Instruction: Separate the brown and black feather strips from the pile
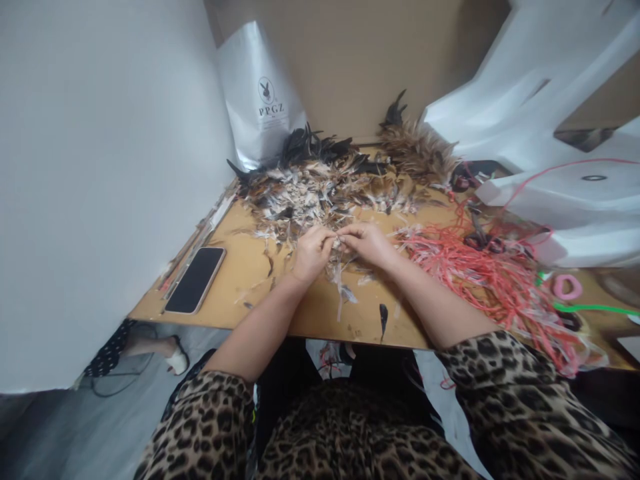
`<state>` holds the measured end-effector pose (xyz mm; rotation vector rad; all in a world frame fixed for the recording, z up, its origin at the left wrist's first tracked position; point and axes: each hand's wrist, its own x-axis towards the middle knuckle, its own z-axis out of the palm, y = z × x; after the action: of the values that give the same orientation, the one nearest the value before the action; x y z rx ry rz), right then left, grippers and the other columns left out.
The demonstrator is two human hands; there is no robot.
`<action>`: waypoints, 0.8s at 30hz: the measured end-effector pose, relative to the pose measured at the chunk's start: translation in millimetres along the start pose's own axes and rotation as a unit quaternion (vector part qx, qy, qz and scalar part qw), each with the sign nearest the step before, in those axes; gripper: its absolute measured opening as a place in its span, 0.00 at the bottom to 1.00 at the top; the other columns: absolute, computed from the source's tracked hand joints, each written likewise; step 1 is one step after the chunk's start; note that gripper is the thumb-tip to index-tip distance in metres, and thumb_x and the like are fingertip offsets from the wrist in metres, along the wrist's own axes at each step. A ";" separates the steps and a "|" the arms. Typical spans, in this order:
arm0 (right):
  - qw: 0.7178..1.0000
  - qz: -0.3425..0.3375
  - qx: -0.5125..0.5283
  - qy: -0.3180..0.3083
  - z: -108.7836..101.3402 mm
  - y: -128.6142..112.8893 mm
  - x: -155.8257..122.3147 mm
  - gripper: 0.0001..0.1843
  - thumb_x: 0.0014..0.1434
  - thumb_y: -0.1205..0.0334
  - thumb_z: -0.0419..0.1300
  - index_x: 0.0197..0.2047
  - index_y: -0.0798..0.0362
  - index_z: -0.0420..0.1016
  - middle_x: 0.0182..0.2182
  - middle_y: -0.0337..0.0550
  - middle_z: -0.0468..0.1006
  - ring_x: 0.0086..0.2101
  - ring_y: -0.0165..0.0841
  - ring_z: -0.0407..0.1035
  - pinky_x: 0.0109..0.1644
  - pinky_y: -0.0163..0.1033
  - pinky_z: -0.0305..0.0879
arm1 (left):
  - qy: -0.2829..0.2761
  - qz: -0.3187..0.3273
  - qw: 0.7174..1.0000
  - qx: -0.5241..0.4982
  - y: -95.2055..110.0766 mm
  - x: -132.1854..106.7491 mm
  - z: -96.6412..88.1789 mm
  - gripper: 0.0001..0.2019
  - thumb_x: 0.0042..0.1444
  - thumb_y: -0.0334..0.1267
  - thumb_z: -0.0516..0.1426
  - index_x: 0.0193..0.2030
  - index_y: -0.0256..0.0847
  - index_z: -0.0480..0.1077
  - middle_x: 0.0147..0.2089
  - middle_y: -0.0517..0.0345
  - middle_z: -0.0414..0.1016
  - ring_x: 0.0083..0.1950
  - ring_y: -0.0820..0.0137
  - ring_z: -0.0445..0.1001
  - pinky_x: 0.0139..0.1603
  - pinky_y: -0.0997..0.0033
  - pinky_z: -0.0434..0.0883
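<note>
Over the table's middle, my left hand and my right hand meet fingertip to fingertip. Both are closed in a pinch on a small pale bunch of feathers, partly covered by the fingers. Thin whitish strands hang or lie just below it; which, I cannot tell. Right behind the hands spreads a heap of loose feathers, white, brown and black. A bundle of brown feathers lies at the back right. Close to my right forearm is a tangled pile of red and clear strips.
A dark-screened phone lies at the left on the wooden table. Behind the heap stands a silver-white bag. White plastic bags crowd the right side. A pink ring sits beside a green cord. Another person's foot shows below left.
</note>
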<state>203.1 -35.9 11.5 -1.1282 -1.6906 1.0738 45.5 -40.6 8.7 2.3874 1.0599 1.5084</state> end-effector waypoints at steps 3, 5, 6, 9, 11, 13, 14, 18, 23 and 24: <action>0.997 -0.034 -0.061 0.025 -1.1 -3.6 -2.0 0.10 0.52 0.62 0.52 0.33 0.55 0.74 0.21 0.39 0.75 0.23 0.29 0.67 0.30 0.35 0.64 | 0.004 -0.020 1.000 -0.014 -1.0 0.4 0.0 0.05 0.52 0.32 0.54 0.30 0.39 0.71 0.30 0.56 0.73 0.35 0.74 0.70 0.38 0.73 0.67; 0.986 -0.077 -0.135 0.063 -3.3 -6.2 -3.3 0.09 0.52 0.64 0.52 0.31 0.55 0.73 0.23 0.40 0.75 0.25 0.29 0.67 0.32 0.35 0.62 | 0.006 -0.047 0.998 -0.031 -2.9 0.4 -0.6 0.05 0.51 0.33 0.55 0.30 0.39 0.72 0.30 0.56 0.74 0.35 0.73 0.71 0.39 0.72 0.68; 0.978 -0.094 -0.167 0.085 -4.8 -7.4 -3.8 0.08 0.52 0.65 0.52 0.31 0.55 0.72 0.23 0.40 0.75 0.26 0.30 0.67 0.34 0.35 0.62 | 0.008 -0.065 0.997 -0.040 -4.1 0.2 -0.8 0.04 0.50 0.33 0.56 0.29 0.39 0.72 0.30 0.56 0.74 0.34 0.73 0.71 0.39 0.72 0.68; 0.961 -0.119 -0.209 0.141 -9.4 -9.0 -4.4 0.08 0.52 0.66 0.52 0.30 0.55 0.72 0.22 0.40 0.73 0.27 0.31 0.67 0.35 0.35 0.61 | 0.014 -0.137 0.988 -0.073 -7.5 -0.8 -0.3 0.03 0.48 0.34 0.57 0.28 0.39 0.73 0.29 0.56 0.75 0.33 0.73 0.72 0.37 0.71 0.69; 0.954 -0.130 -0.215 0.165 -11.2 -8.8 -4.2 0.08 0.51 0.66 0.52 0.30 0.55 0.72 0.23 0.41 0.73 0.28 0.31 0.66 0.36 0.36 0.60 | 0.001 -0.200 0.974 -0.108 -8.9 -1.2 1.6 0.02 0.46 0.34 0.58 0.27 0.40 0.72 0.28 0.58 0.74 0.31 0.73 0.72 0.34 0.72 0.69; 0.953 -0.136 -0.213 0.170 -11.5 -8.1 -4.0 0.08 0.51 0.66 0.52 0.31 0.55 0.72 0.25 0.42 0.74 0.29 0.32 0.66 0.36 0.36 0.60 | -0.019 -0.276 0.946 -0.170 -9.8 -0.6 3.6 0.02 0.46 0.34 0.58 0.27 0.38 0.71 0.25 0.59 0.73 0.28 0.74 0.72 0.30 0.73 0.69; 0.954 -0.133 -0.208 0.168 -11.4 -7.8 -4.0 0.08 0.52 0.66 0.52 0.31 0.55 0.72 0.26 0.42 0.74 0.29 0.32 0.66 0.36 0.36 0.60 | -0.028 -0.314 0.925 -0.210 -10.2 0.2 4.2 0.04 0.46 0.35 0.59 0.27 0.37 0.70 0.24 0.59 0.73 0.26 0.74 0.72 0.29 0.74 0.69; 0.954 -0.151 -0.200 0.164 -11.1 -8.2 -4.7 0.08 0.53 0.66 0.52 0.32 0.54 0.72 0.29 0.43 0.75 0.32 0.33 0.67 0.40 0.38 0.61 | -0.057 -0.419 0.827 -0.370 -12.5 5.3 2.3 0.14 0.44 0.42 0.61 0.34 0.34 0.68 0.27 0.55 0.74 0.25 0.74 0.73 0.25 0.76 0.69; 0.939 -0.235 -0.207 0.144 -7.4 -11.7 -7.1 0.08 0.54 0.67 0.51 0.34 0.53 0.71 0.38 0.46 0.74 0.40 0.34 0.67 0.47 0.41 0.61 | -0.121 -0.472 0.739 -0.465 -13.0 6.5 -1.1 0.17 0.45 0.48 0.60 0.32 0.33 0.68 0.28 0.51 0.75 0.24 0.76 0.73 0.23 0.80 0.67; 0.937 -0.246 -0.207 0.136 -6.0 -12.1 -7.6 0.08 0.55 0.67 0.51 0.34 0.53 0.71 0.39 0.47 0.74 0.41 0.33 0.67 0.48 0.41 0.61 | -0.134 -0.474 0.727 -0.479 -12.6 5.9 -1.0 0.16 0.45 0.47 0.60 0.32 0.33 0.68 0.29 0.51 0.75 0.25 0.76 0.73 0.23 0.81 0.67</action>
<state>207.6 -44.8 23.4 -0.9671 -1.8772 0.2400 40.0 -27.8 8.0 0.9881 0.8484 0.8783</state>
